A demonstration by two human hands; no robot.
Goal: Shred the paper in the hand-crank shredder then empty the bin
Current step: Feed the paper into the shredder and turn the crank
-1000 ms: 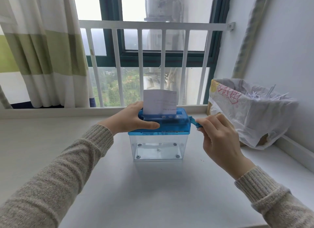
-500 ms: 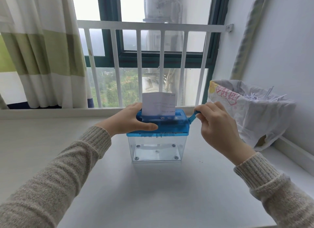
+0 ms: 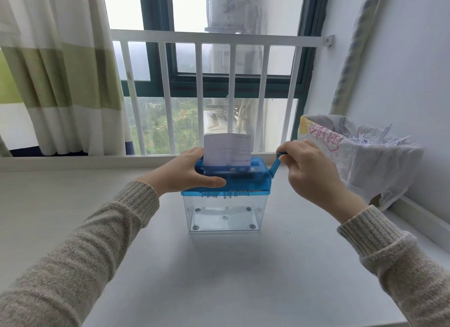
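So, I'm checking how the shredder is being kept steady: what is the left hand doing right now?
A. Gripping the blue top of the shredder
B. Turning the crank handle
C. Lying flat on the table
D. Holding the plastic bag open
A: the left hand wraps the blue top of the shredder beside the paper, while the right hand holds the crank handle.

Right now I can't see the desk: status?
Left hand steadying blue shredder. Right hand on crank. Paper upright in slot; clear bin nearly empty. Nothing obstructing.
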